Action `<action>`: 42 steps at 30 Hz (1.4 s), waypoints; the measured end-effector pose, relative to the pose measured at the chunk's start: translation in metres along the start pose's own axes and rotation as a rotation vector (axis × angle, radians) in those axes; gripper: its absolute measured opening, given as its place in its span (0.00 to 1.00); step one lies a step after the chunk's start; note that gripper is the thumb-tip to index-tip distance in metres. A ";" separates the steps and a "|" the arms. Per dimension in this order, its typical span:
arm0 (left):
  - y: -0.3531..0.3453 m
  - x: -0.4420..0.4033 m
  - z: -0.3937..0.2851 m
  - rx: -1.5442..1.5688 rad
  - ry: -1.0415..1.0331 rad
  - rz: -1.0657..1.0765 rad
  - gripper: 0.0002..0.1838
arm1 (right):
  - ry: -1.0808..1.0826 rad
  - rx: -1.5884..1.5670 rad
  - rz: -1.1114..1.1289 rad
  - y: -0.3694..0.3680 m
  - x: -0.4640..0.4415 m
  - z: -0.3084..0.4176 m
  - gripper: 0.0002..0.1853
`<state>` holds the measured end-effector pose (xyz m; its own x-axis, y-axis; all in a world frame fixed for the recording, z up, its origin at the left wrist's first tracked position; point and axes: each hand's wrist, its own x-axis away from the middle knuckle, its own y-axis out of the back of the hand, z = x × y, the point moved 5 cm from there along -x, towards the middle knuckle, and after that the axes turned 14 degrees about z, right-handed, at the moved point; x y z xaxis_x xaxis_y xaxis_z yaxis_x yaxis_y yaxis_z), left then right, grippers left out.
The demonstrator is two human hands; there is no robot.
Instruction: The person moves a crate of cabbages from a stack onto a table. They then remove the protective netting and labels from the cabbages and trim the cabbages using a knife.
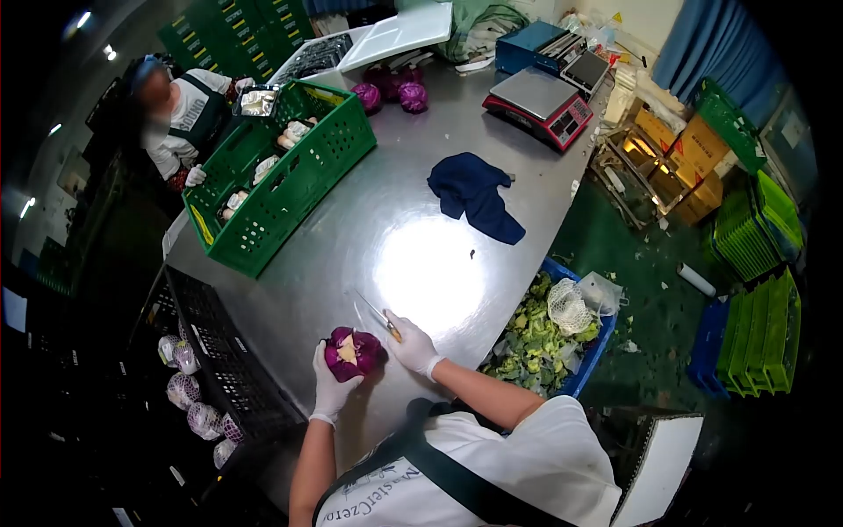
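Note:
A purple cabbage [355, 354] with a pale cut patch on top is held over the metal table [307, 255] by my left hand [332, 386], whose gloved fingers wrap its left side. Just right of the cabbage, my gloved right hand [411, 344] grips a knife [378, 314] by its handle. The blade points up and to the left, apart from the cabbage.
Ahead left stands a green crate [290, 189] with packed produce; a co-worker [189, 119] is beyond it. A dark blue cloth [479, 195], red scale [537, 105] and more purple cabbages [413, 97] lie ahead. A blue bin [590, 367] of leaves is at right, a black crate [224, 351] at left.

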<state>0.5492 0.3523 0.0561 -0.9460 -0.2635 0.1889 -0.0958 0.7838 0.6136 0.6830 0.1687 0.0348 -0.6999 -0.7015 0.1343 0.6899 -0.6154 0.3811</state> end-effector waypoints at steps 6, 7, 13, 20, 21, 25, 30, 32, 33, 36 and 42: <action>0.007 0.022 -0.003 -0.113 0.064 -0.102 0.58 | 0.189 0.092 -0.130 0.025 0.002 0.009 0.32; 0.008 0.028 -0.009 -0.087 0.055 -0.107 0.55 | 0.188 0.008 -0.173 0.041 0.002 0.010 0.32; -0.001 0.053 -0.025 -0.127 -0.093 -0.118 0.48 | 0.272 0.044 -0.832 0.266 0.035 0.057 0.32; -0.055 0.115 -0.077 -0.084 -0.468 -0.009 0.35 | 0.324 -0.087 -1.064 0.276 0.224 0.069 0.22; -0.066 0.123 -0.076 -0.118 -0.454 0.056 0.35 | 0.214 -0.178 -1.020 0.242 0.249 0.052 0.18; -0.122 0.146 -0.047 0.028 -0.393 0.310 0.30 | -0.465 0.165 -0.471 0.062 0.346 -0.066 0.23; -0.169 0.196 -0.054 0.134 -0.369 0.576 0.25 | -0.342 -0.135 0.357 -0.120 0.452 -0.141 0.24; -0.187 0.211 -0.054 0.110 -0.369 0.642 0.25 | -0.369 -0.008 0.309 -0.111 0.469 -0.139 0.24; -0.200 0.216 -0.050 0.107 -0.344 0.676 0.25 | -0.532 0.039 0.370 -0.087 0.470 -0.115 0.23; -0.245 0.232 -0.054 0.096 -0.284 0.769 0.25 | -0.649 -0.005 0.195 -0.028 0.484 -0.097 0.24; -0.389 0.218 -0.127 0.012 -0.302 0.918 0.26 | -0.539 -0.258 -0.225 0.100 0.575 -0.137 0.22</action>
<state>0.4196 -0.0816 -0.0447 -0.6935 0.6091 0.3847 0.7191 0.6183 0.3172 0.3747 -0.3448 0.0248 -0.7808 -0.3074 0.5439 0.4908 -0.8404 0.2297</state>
